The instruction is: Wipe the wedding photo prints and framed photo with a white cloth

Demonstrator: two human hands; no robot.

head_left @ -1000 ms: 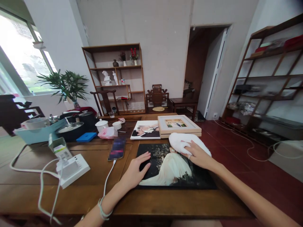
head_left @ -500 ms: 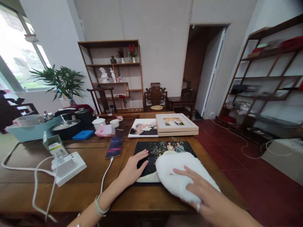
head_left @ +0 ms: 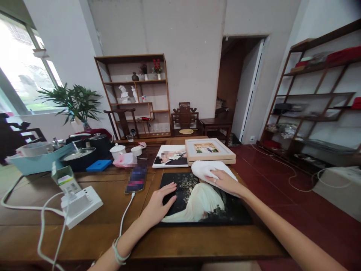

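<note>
Clerk: Moved since half a second ago: right hand [head_left: 222,180] and white cloth [head_left: 204,168], from the near edge of the large photo print [head_left: 197,205] to its far right corner. Left hand [head_left: 159,203]: unchanged.

Checker: State of the hands?

Clerk: Right hand: laid flat on top of the cloth, fingers stretched out, pressing it onto the print; ring on one finger. Left hand: flat, fingers loosely spread, palm on the table [head_left: 84,241], fingertips on the print's left edge; holding nothing. Bracelet at the wrist.

Checker: The print's position?

Clerk: Flat on the wooden table, straight ahead, near the front edge. Just beyond it: framed photo [head_left: 210,149] on a light wooden stack, and a second print [head_left: 171,156] beside that.

Checker: Any writing or brands?

Clerk: None legible. Phone [head_left: 136,180], left of the print: screen blurred, white cable attached. Small green-and-white box [head_left: 65,178] beside the white power strip [head_left: 81,205]: label too small to read.
</note>
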